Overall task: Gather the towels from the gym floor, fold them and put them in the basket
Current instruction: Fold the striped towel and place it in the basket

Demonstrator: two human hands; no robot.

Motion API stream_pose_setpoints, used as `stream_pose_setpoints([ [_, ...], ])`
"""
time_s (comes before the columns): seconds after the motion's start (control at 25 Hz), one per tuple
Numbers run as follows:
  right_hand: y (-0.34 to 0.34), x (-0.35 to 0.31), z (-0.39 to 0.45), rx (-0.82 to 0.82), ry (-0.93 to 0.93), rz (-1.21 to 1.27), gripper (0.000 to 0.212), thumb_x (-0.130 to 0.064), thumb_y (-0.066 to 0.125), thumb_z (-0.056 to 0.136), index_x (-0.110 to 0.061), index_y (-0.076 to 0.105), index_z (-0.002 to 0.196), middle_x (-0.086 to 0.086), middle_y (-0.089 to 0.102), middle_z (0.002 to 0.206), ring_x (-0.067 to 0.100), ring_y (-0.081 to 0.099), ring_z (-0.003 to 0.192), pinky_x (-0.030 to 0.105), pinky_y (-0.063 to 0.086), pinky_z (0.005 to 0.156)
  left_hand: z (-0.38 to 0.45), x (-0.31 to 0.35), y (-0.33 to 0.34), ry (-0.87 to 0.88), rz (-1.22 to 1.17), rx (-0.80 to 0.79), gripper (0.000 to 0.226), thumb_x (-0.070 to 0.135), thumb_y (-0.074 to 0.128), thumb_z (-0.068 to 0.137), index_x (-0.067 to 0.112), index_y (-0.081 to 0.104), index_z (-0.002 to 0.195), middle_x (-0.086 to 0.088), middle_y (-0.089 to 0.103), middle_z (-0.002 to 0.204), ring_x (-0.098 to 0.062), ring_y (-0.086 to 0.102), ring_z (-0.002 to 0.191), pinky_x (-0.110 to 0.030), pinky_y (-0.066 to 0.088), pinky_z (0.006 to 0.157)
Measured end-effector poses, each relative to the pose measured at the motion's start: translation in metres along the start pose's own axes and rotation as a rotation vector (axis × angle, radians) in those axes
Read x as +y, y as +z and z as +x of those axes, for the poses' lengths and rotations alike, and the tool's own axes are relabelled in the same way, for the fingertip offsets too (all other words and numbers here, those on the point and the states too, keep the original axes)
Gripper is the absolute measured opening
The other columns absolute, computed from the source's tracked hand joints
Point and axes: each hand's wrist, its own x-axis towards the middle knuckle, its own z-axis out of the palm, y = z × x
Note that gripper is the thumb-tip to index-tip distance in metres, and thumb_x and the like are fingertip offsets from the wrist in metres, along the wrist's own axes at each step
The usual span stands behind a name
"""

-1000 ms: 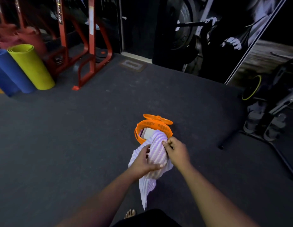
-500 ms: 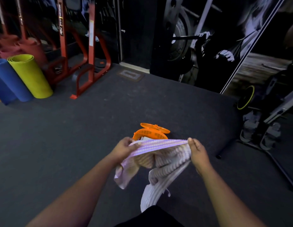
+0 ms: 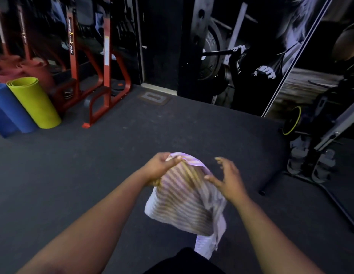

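Striped towel (image 3: 182,198) gripped by left hand (image 3: 158,168); right hand (image 3: 226,178) spread beside it.

Ahead of me a yellow mat (image 3: 34,102) and a blue mat (image 3: 9,110) lean beside a red rack (image 3: 102,76); right, a wall poster (image 3: 251,52).

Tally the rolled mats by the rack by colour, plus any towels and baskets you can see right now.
Blue mat: 1
Yellow-green mat: 1
Reddish mats: blurred, cannot count
Striped towel, gripped by left hand: 1
Basket: 0 in view
Total counted: 3
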Motion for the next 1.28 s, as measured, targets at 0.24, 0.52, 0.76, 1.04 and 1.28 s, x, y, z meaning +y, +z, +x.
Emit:
stream_pose_setpoints([
  [0.24, 0.018, -0.041, 0.012, -0.265, -0.188, 0.115, 0.013, -0.033, 0.06, 0.095, -0.023, 0.067, 0.091, -0.021, 0.059, 0.074, -0.001, 0.049, 0.072, 0.03, 0.04, 0.067, 0.0, 0.023, 0.011, 0.054, 0.151, -0.257, 0.01, 0.019, 0.079, 0.09, 0.029, 0.076, 0.091, 0.015, 0.076, 0.092, 0.001, 0.065, 0.086, -0.017, 0.049, 0.081],
  [0.52, -0.001, -0.031, 0.004, 0.136, 0.292, 0.725, 0.028, -0.003, 0.043, 0.095, -0.015, 0.041, 0.069, -0.004, 0.039, 0.068, 0.007, 0.036, 0.065, 0.032, 0.031, 0.059, -0.01, -0.057, -0.049, -0.142, 0.89, -0.052, 0.025, 0.048, 0.065, 0.088, 0.028, 0.059, 0.073, 0.006, 0.06, 0.077, -0.025, 0.066, 0.091, -0.031, 0.041, 0.068],
  [0.76, -0.02, -0.019, 0.015, 0.25, 0.224, 0.416, 0.029, -0.026, 0.049, 0.098, -0.016, 0.042, 0.072, -0.008, 0.041, 0.069, 0.002, 0.039, 0.06, 0.038, 0.035, 0.065, -0.018, -0.078, -0.058, 0.035, 0.431, 0.241, 0.025, 0.046, 0.056, 0.095, 0.038, 0.075, 0.082, 0.003, 0.078, 0.093, -0.013, 0.07, 0.095, -0.033, 0.05, 0.088],
  [1.04, -0.002, -0.106, 0.034, -0.178, -0.037, 0.436, 0.025, -0.021, 0.054, 0.102, -0.004, 0.062, 0.085, -0.007, 0.058, 0.072, -0.003, 0.053, 0.064, 0.027, 0.044, 0.064, 0.003, -0.041, 0.053, 0.122, 0.349, -0.123, 0.046, 0.054, 0.071, 0.083, 0.025, 0.061, 0.117, 0.008, 0.068, 0.107, -0.01, 0.065, 0.1, -0.034, 0.054, 0.087],
  [1.28, -0.058, -0.078, 0.05, 0.237, -0.008, 0.464, 0.025, -0.028, 0.049, 0.1, -0.008, 0.054, 0.085, -0.005, 0.049, 0.075, 0.002, 0.043, 0.067, 0.028, 0.038, 0.064, 0.001, -0.078, 0.039, -0.026, 0.438, -0.12, 0.046, 0.058, 0.049, 0.099, 0.016, 0.061, 0.085, 0.007, 0.062, 0.083, -0.013, 0.057, 0.086, -0.039, 0.049, 0.08],
])
